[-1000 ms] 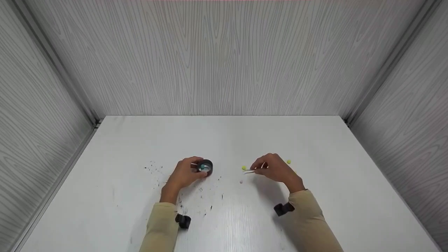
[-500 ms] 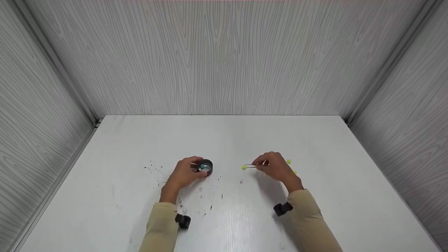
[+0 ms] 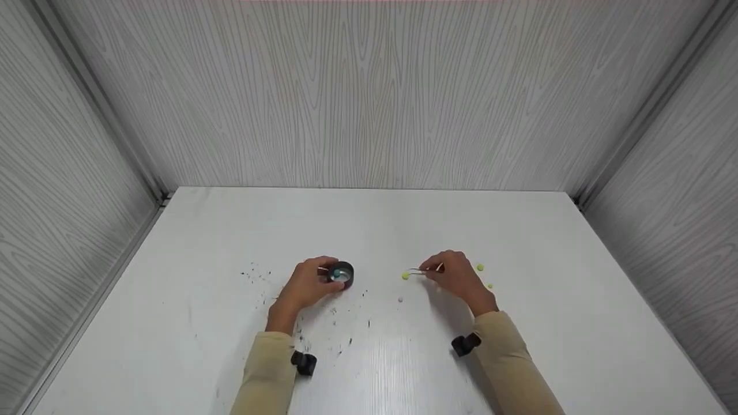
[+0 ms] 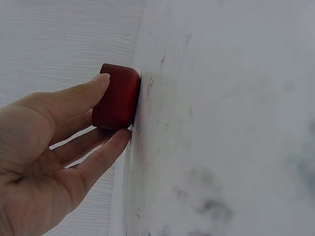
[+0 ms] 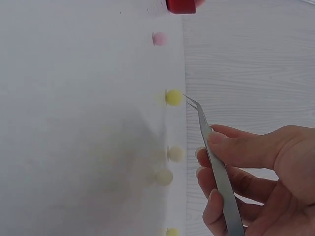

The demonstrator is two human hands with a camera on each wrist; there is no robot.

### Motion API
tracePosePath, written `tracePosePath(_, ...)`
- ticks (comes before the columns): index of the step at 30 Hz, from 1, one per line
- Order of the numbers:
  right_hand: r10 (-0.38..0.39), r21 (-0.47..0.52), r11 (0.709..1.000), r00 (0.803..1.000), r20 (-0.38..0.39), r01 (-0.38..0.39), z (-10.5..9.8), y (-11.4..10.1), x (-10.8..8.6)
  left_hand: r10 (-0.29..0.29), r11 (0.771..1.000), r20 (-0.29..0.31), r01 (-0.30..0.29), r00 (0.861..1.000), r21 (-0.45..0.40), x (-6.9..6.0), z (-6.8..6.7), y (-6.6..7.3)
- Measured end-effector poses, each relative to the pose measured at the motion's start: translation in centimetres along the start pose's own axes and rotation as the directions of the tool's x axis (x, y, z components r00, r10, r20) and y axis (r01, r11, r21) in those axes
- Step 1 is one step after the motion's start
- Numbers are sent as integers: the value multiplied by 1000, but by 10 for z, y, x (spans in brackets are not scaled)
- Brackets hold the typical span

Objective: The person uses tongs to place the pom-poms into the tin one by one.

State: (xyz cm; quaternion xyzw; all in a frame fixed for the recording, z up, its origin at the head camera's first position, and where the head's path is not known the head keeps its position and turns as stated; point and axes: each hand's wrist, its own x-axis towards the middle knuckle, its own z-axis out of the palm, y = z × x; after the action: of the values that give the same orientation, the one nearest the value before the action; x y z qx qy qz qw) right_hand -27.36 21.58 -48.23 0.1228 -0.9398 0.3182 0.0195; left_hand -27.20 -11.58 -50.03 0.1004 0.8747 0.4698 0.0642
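Observation:
A small round container, dark red outside (image 4: 117, 98) with a dark rim in the head view (image 3: 349, 282), stands on the white table, gripped between thumb and fingers of my left hand (image 3: 311, 282). Inside it sits a teal ball (image 3: 337, 274). My right hand (image 3: 455, 276) pinches bent-tip metal tweezers (image 5: 221, 182). Their tips are slightly spread, close beside a yellow ball (image 5: 174, 97) on the table; whether they touch it is unclear. A pink ball (image 5: 160, 39) lies between that ball and the container.
Around the right hand lie pale balls (image 5: 175, 153) and yellow-green balls (image 3: 480, 267). Dark marks (image 3: 253, 274) speckle the white table (image 3: 369, 225) on the left. Wood-grain panels (image 3: 369, 98) enclose the back and sides.
The tweezers tips have risen from below the yellow ball to its level and slightly above. My left hand keeps the container in place; the head view has shifted a little.

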Motion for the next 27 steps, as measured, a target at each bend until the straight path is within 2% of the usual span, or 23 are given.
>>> tracePosePath(5,6,8,1000,1000,11,-6,-1,-1,1,11,1000,0,-11,1000,6,1,0,1)
tracePosePath(27,10,-2,1000,999,31,-10,1,-1,3,-9,1000,1,9,1000,9,-1,-1,2)
